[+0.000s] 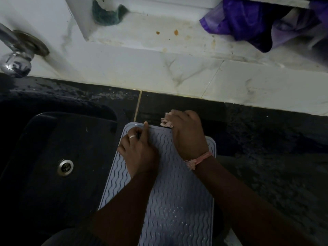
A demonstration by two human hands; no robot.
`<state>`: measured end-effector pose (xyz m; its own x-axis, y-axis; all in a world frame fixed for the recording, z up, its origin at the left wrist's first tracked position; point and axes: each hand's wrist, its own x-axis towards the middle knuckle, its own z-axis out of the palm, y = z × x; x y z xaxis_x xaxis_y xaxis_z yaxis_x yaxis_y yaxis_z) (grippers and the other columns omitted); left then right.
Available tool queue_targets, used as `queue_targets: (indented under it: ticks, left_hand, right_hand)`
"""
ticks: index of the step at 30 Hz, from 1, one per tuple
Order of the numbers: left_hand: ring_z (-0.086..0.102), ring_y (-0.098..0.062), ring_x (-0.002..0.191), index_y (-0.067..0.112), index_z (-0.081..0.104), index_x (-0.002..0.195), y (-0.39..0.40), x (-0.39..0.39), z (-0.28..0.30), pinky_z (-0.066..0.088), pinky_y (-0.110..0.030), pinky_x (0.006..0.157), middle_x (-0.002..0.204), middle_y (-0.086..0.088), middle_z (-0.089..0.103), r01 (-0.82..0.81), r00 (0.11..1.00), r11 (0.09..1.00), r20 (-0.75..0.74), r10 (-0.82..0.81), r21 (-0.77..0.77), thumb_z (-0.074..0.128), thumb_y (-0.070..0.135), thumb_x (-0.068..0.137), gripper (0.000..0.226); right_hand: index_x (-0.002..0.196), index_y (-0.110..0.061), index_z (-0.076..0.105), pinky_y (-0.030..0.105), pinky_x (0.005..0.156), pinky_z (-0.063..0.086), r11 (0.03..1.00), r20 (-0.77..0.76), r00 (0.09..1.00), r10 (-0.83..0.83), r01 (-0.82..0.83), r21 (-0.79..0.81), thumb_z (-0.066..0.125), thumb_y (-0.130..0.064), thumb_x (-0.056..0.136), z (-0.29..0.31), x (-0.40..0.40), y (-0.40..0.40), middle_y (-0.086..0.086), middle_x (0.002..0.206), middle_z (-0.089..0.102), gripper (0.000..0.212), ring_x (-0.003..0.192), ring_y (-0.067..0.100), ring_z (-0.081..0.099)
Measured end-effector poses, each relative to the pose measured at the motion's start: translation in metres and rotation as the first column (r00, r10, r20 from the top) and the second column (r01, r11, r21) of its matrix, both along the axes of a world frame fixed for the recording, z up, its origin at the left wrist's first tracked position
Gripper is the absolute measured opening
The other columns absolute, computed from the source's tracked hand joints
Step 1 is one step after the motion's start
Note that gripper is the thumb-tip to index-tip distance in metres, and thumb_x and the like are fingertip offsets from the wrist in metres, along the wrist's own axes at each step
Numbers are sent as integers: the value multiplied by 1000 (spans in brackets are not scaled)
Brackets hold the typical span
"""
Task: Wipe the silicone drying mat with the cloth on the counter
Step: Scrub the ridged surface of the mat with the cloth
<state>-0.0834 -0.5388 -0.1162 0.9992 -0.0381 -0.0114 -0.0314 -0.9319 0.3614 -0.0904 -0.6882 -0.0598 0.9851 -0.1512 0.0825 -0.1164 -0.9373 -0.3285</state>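
Observation:
A pale blue silicone drying mat (179,197) with wavy ridges lies on the dark counter, just right of the sink. My right hand (188,134) grips a small pinkish cloth (166,121) at the mat's far edge, near its right corner. Most of the cloth is hidden under that hand. My left hand (138,150) rests on the far left part of the mat, index finger stretched to the far rim, the other fingers curled. Both forearms cross over the mat and hide parts of it.
A black sink (35,157) with a metal drain (65,167) lies left of the mat. A chrome tap (16,50) juts from the tiled wall. On the ledge behind sit a green scrubber (106,14) and purple fabric (262,22). Dark counter (266,148) extends right.

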Motion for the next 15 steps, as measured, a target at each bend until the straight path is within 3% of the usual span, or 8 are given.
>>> queue_targets:
  ticks: [2, 4, 9, 15]
  left_hand:
    - [36, -32, 118, 38, 46, 149, -1, 0, -1, 34, -54, 99, 136, -6, 47, -4, 1000, 1000, 19, 4, -7, 40, 37, 86, 63]
    - [38, -32, 117, 37, 47, 148, 0, -1, -2, 33, -52, 97, 134, -5, 47, 1, 999, 1000, 33, -2, 5, 44, 44, 84, 64]
    - [36, -32, 122, 37, 41, 152, -1, 0, 3, 32, -56, 103, 139, -6, 44, 2, 1000, 1000, -7, -2, 4, 34, 28, 87, 67]
    - [38, -29, 126, 42, 48, 144, 1, -4, 5, 34, -52, 100, 140, 0, 49, 204, 976, 978, 66, -208, 52, 58, 37, 94, 51]
  right_hand:
    - [132, -11, 65, 44, 111, 39, 983, -46, 982, 182, -183, -22, 64, -11, 94, 0, -4, 16, 10, 139, 62, 38, 126, 33, 55]
    - [133, -11, 64, 45, 108, 42, 964, -100, 960, 260, -264, -25, 63, -13, 95, -5, -14, 27, 10, 141, 61, 39, 128, 34, 53]
    - [121, -8, 71, 45, 97, 50, 994, -29, 997, 71, -73, -78, 71, -6, 87, -13, -30, 0, 15, 130, 67, 34, 113, 38, 61]
    - [134, -15, 64, 41, 115, 32, 996, -100, 991, -84, 84, -6, 56, -17, 99, -5, -31, 3, 5, 144, 58, 36, 133, 28, 50]
